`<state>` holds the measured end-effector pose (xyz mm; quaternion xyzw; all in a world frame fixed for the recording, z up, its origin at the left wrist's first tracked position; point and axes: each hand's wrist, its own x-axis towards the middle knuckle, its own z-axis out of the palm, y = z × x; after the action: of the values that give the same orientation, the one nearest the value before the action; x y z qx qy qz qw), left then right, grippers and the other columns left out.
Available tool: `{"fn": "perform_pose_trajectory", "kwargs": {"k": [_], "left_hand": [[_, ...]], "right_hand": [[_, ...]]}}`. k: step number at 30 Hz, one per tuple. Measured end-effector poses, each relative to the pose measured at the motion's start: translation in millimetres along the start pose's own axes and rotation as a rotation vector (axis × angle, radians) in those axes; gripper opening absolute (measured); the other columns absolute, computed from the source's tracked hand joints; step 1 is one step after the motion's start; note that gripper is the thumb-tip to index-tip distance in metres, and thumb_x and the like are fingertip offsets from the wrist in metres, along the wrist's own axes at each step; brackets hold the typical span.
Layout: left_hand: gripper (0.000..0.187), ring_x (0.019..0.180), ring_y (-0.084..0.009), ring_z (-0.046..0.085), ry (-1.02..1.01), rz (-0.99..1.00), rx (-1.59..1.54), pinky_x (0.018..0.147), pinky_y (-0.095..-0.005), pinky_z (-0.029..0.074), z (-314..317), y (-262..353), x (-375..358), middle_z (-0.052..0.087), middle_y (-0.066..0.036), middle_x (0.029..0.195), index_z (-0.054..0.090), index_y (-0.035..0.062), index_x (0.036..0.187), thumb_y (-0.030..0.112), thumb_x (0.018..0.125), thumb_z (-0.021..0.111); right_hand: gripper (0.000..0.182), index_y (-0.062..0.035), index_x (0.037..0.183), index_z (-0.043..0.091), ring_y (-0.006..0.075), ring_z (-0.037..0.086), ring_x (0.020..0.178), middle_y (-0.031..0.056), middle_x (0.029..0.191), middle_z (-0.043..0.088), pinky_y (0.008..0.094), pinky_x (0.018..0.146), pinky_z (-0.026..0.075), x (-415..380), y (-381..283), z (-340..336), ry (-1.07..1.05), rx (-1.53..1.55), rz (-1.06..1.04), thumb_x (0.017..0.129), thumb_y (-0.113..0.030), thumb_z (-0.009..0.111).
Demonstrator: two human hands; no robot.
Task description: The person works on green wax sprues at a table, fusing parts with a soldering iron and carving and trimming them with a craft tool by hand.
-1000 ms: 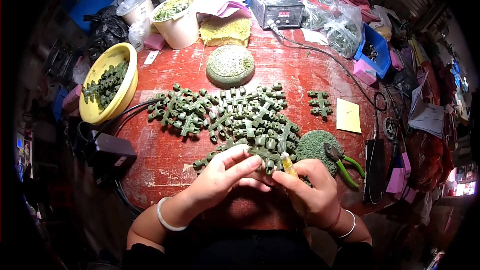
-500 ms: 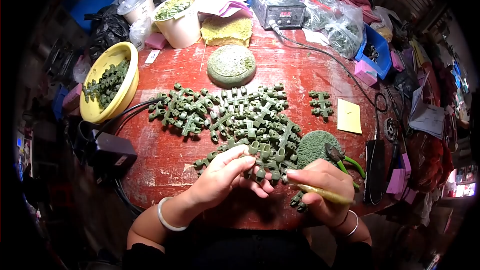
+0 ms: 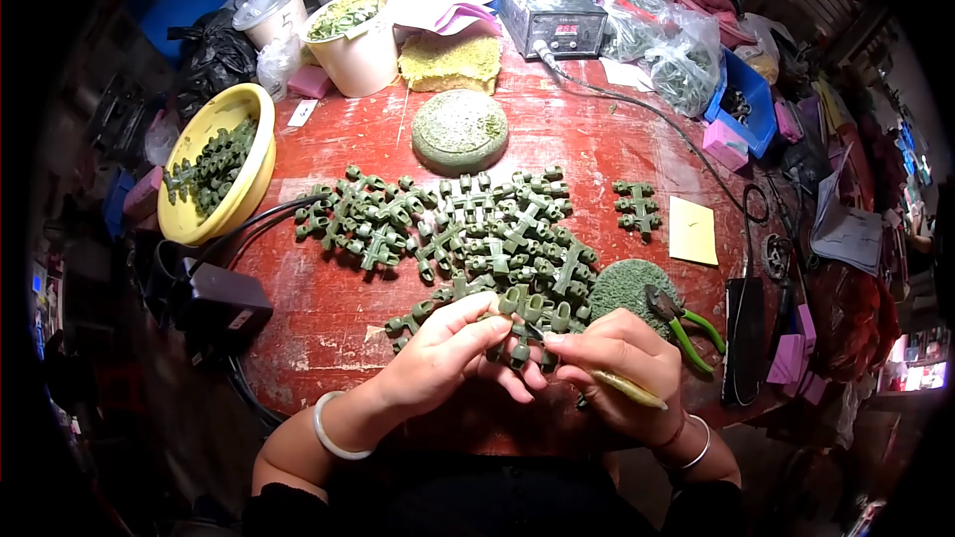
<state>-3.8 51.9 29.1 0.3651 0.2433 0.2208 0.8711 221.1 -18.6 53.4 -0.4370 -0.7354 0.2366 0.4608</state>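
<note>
Near the table's front edge, my left hand (image 3: 443,353) is closed on a green branched piece (image 3: 529,313) with cup-shaped ends. My right hand (image 3: 629,368) grips a yellowish pen-like tool (image 3: 629,388), whose dark tip meets the lower part of that piece. Just beyond both hands spreads a heap of similar green pieces (image 3: 497,229). A green round pad (image 3: 632,290) lies right of the heap, with green-handled pliers (image 3: 686,328) resting at its edge.
On the red table (image 3: 328,338) are a yellow basin (image 3: 269,154) of green pieces, a round pale block (image 3: 460,131), a yellow sponge (image 3: 451,62), a display box (image 3: 554,18) with a cable, a yellow note (image 3: 693,231) and a black box (image 3: 229,296).
My right hand has moved slightly left and up, bringing the tool's tip to the held piece. That piece has tilted or turned a little in my left hand.
</note>
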Motion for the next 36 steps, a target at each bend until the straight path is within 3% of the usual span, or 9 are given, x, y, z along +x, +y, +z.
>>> {"fn": "perform_pose_trajectory", "kwargs": {"k": [11,17,19,24,27,28,29,32,36], "left_hand": [[0.024,0.093,-0.0274,0.071,-0.003,0.015,0.028,0.077,-0.0395,0.063,6,9,-3,0.064,-0.018,0.11,0.052,-0.0027,0.12,0.017,0.108,0.042],[0.016,0.069,-0.0142,0.064,0.946,0.497,0.908,0.058,-0.0279,0.049,-33,56,-22,0.069,-0.009,0.085,0.062,-0.0007,0.098,0.013,0.101,0.054],[0.014,0.071,-0.0291,0.065,1.205,0.45,1.208,0.065,-0.0395,0.05,-44,56,-28,0.064,-0.019,0.087,0.061,-0.003,0.1,0.01,0.096,0.061],[0.019,0.085,-0.0321,0.065,1.412,0.591,1.739,0.074,-0.0414,0.052,-32,52,-35,0.062,-0.022,0.103,0.061,-0.0075,0.106,0.006,0.093,0.063],[0.021,0.087,-0.0342,0.065,1.158,0.555,1.414,0.077,-0.0406,0.053,-7,52,-27,0.062,-0.021,0.104,0.062,-0.0083,0.109,0.002,0.092,0.063],[0.022,0.085,-0.0357,0.064,0.843,0.815,1.622,0.077,-0.0414,0.053,-22,49,-19,0.062,-0.022,0.107,0.063,-0.0073,0.11,-0.001,0.09,0.064],[0.03,0.098,-0.0348,0.067,0.676,0.665,1.613,0.087,-0.0392,0.054,-21,50,-14,0.065,-0.019,0.113,0.063,-0.0032,0.118,-0.003,0.088,0.064],[0.061,0.13,-0.0382,0.05,0.422,0.58,1.723,0.111,-0.0427,0.04,-40,45,7,0.052,-0.025,0.135,0.043,-0.0025,0.143,-0.004,0.086,0.063],[0.062,0.127,-0.0383,0.051,0.343,0.479,1.788,0.11,-0.0438,0.041,-34,47,11,0.051,-0.024,0.137,0.045,-0.0014,0.141,-0.008,0.082,0.063]], "right_hand": [[0.019,0.0031,0.11,0.072,0.0145,0.068,0.08,0.0125,0.1,0.073,0.025,0.071,0.053,-8,0,-13,0.024,0.641,0.482,0.098,-0.009,0.064],[0.023,0.0037,0.113,0.069,0.0091,0.065,0.078,0.0099,0.102,0.071,0.0222,0.072,0.053,-7,-5,-11,0.247,0.515,0.517,0.1,-0.014,0.066],[0.022,0.0037,0.112,0.069,0.0089,0.065,0.077,0.0095,0.102,0.071,0.0217,0.071,0.053,-5,-6,-9,0.246,0.531,0.52,0.1,-0.015,0.066],[0.018,0.0024,0.111,0.07,0.0097,0.066,0.077,0.0089,0.098,0.071,0.0221,0.07,0.052,-4,-12,-11,0.154,0.522,0.539,0.098,-0.01,0.067],[0.016,0.0012,0.11,0.071,0.0094,0.066,0.078,0.0078,0.096,0.072,0.0221,0.07,0.051,-6,-9,-10,0.132,0.481,0.511,0.097,-0.008,0.066],[0.016,0.0004,0.11,0.072,0.0092,0.066,0.078,0.0069,0.094,0.072,0.022,0.069,0.051,-6,-7,-10,0.115,0.449,0.496,0.097,-0.007,0.066],[0.016,0.0004,0.11,0.072,0.0092,0.066,0.078,0.0069,0.094,0.072,0.022,0.069,0.051,-6,-7,-10,0.114,0.448,0.494,0.097,-0.007,0.066],[0.016,-0.0005,0.11,0.072,0.008,0.065,0.078,0.0052,0.092,0.072,0.0214,0.069,0.05,-3,-8,-10,0.098,0.447,0.527,0.097,-0.006,0.066],[0.016,0.0,0.11,0.072,0.0072,0.064,0.077,0.0043,0.091,0.071,0.0212,0.069,0.05,-1,-8,-10,0.094,0.518,0.607,0.097,-0.007,0.066]]}}
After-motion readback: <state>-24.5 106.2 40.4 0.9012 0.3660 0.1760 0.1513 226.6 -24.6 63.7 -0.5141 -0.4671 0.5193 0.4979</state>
